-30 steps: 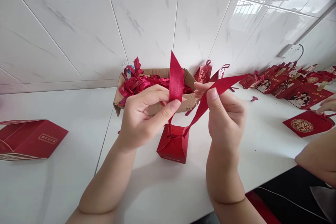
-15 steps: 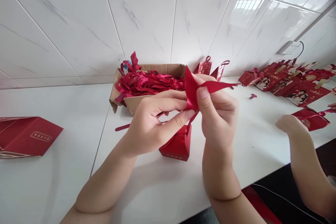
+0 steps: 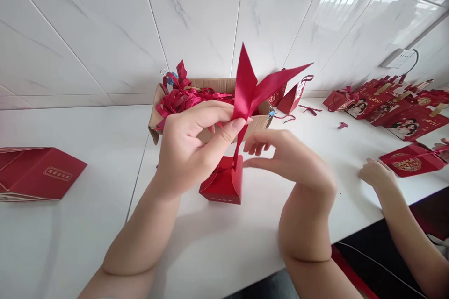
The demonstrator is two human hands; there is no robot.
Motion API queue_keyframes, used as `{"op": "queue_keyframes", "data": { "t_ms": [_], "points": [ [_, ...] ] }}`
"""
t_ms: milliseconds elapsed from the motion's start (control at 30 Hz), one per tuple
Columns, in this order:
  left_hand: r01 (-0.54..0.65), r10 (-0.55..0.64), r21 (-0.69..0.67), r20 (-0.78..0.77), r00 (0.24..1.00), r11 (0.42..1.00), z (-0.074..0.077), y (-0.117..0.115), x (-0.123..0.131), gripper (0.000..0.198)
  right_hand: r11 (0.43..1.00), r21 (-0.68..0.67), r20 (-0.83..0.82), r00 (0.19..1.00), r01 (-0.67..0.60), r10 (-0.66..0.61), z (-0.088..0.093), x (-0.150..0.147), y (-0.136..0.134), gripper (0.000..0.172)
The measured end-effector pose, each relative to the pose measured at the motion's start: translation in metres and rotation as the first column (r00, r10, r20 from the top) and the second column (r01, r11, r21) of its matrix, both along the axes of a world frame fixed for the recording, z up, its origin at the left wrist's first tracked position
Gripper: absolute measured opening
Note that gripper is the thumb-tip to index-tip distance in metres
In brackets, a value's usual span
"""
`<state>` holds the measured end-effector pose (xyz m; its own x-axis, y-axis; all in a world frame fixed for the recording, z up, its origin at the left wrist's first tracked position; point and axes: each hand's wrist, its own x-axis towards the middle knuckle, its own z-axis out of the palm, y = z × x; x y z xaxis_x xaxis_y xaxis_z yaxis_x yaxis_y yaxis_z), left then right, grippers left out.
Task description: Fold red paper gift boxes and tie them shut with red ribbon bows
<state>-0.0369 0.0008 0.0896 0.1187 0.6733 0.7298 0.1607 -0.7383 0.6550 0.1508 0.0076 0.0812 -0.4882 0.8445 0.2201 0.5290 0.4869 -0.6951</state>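
Note:
My left hand (image 3: 196, 145) pinches a dark red ribbon (image 3: 249, 88) between thumb and fingers. Two pointed ends of the ribbon fan out above the pinch, and its narrow part runs down to the top of a small red box (image 3: 224, 187) on the white table. Just right of the ribbon's lower part is my right hand (image 3: 280, 154), its thumb apart from its curled fingers and nothing between them. The left hand covers part of the cardboard box behind.
A cardboard box (image 3: 263, 123) full of red ribbons stands against the tiled wall. One large red box (image 3: 52, 173) lies at left. Several red boxes (image 3: 403, 121) stand at right, near another person's hands (image 3: 379, 173).
My right hand has let go of the ribbon and moved down. My left hand still pinches it, now with both pointed ends raised higher. The small box appears farther left.

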Motion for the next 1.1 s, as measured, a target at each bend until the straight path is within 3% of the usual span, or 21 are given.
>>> {"op": "queue_keyframes", "data": {
  "t_ms": [67, 167, 400, 533, 633, 733, 867, 933, 1100],
  "points": [
    [-0.008, 0.008, -0.005, -0.018, 1.0, 1.0, 0.0, 0.001, 0.0, 0.01, 0.989, -0.083, 0.179, 0.975, -0.12, 0.133, -0.007, 0.0, 0.009, 0.013],
    [-0.02, 0.02, 0.009, -0.037, 0.999, 1.0, 0.0, 0.002, 0.001, 0.01, 0.964, -0.153, 0.214, 0.945, -0.218, 0.248, -0.02, -0.014, 0.024, 0.02],
    [-0.018, 0.02, 0.02, -0.08, 0.997, 1.0, 0.0, 0.006, -0.002, 0.011, 0.955, -0.265, 0.264, 0.942, -0.136, 0.207, -0.044, -0.038, 0.046, 0.029],
    [-0.047, 0.049, 0.038, -0.048, 0.998, 0.998, -0.001, 0.008, -0.004, 0.009, 0.94, -0.309, 0.257, 0.938, -0.147, 0.231, -0.044, -0.033, 0.047, 0.028],
    [-0.015, 0.015, -0.002, -0.022, 1.0, 1.0, -0.001, 0.009, -0.006, 0.009, 0.941, -0.257, 0.142, 0.955, -0.219, 0.261, -0.035, -0.026, 0.044, 0.025],
    [0.033, -0.033, -0.045, -0.008, 0.999, 0.998, 0.0, 0.009, -0.007, 0.009, 0.965, -0.087, -0.127, 0.963, -0.249, 0.237, -0.023, -0.018, 0.037, 0.03],
    [0.077, -0.076, -0.067, 0.013, 0.997, 0.995, 0.0, 0.01, -0.006, 0.008, 0.973, 0.016, -0.459, 0.863, -0.231, 0.213, -0.014, -0.018, 0.023, 0.029],
    [0.073, -0.072, -0.068, 0.016, 0.997, 0.995, -0.001, 0.011, -0.005, 0.008, 0.978, 0.035, -0.515, 0.835, -0.207, 0.195, -0.011, -0.022, 0.016, 0.029],
    [0.001, -0.001, -0.017, 0.022, 1.0, 1.0, -0.003, 0.014, -0.004, 0.008, 0.993, 0.065, -0.497, 0.86, -0.098, 0.118, -0.006, -0.031, 0.005, 0.034]
  ]
}}
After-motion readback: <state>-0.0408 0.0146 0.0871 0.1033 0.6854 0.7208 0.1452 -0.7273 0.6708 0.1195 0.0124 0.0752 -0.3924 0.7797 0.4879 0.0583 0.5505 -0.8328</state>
